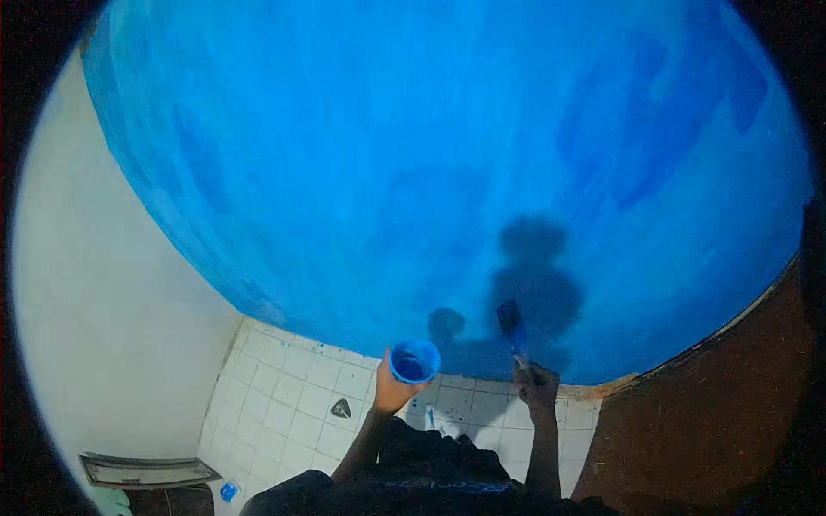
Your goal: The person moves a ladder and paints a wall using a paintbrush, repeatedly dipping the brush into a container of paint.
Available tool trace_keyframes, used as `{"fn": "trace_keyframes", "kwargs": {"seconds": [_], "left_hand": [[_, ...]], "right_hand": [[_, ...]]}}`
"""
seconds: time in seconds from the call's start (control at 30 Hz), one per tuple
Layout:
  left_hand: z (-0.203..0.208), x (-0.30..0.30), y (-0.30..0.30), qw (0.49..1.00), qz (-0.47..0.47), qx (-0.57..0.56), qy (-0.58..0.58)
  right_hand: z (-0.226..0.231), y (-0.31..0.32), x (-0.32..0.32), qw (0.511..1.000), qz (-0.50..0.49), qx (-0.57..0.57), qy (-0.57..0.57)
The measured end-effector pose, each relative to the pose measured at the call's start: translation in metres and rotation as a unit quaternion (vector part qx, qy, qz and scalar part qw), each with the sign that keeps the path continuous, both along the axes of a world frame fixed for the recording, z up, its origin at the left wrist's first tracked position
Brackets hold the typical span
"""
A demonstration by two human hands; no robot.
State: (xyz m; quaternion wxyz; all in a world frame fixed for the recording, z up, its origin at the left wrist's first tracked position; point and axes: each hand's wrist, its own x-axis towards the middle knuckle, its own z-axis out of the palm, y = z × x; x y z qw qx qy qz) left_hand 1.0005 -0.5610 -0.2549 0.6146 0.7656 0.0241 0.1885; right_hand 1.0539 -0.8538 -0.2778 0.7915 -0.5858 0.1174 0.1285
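Note:
My left hand [392, 394] is wrapped round a blue paint cup [414, 346], its open top facing up with dark blue paint inside. To the right, my right hand [537, 383] grips a paintbrush [514, 327] by its handle. The bristles are dark with paint and point up toward the blue wall [344, 172]; whether they touch it I cannot tell. Lighter and darker blue patches streak the wall, the darkest at the upper right. My shadow falls on the wall behind the brush.
White floor tiles [284, 378] with blue spatters lie below the wall. A dark triangular object [341, 408] rests on them. At left stands a white wall [129, 301], with a framed panel [146, 470] and a small blue item [229, 492] below. A brown surface [697, 430] is at right.

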Motion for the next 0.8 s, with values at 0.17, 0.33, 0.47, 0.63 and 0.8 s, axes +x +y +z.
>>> {"fn": "trace_keyframes", "kwargs": {"seconds": [0.17,0.33,0.47,0.63,0.8], "left_hand": [[-0.022,0.028,0.015,0.998,-0.058,-0.005,0.013],[-0.062,0.052,0.058,0.993,-0.11,0.031,0.001],[-0.078,0.061,0.083,0.978,-0.201,0.041,0.031],[-0.11,0.069,0.142,0.97,-0.239,0.039,0.029],[-0.11,0.075,0.176,0.952,-0.295,0.057,0.051]], "right_hand": [[0.075,0.034,0.011,0.904,-0.078,-0.237,-0.348],[0.114,0.093,0.005,0.927,-0.111,-0.221,-0.28],[0.116,0.129,0.013,0.868,-0.212,-0.254,-0.37],[0.163,0.177,0.051,0.73,-0.359,-0.425,-0.396],[0.204,0.213,0.087,0.624,-0.403,-0.516,-0.427]]}}
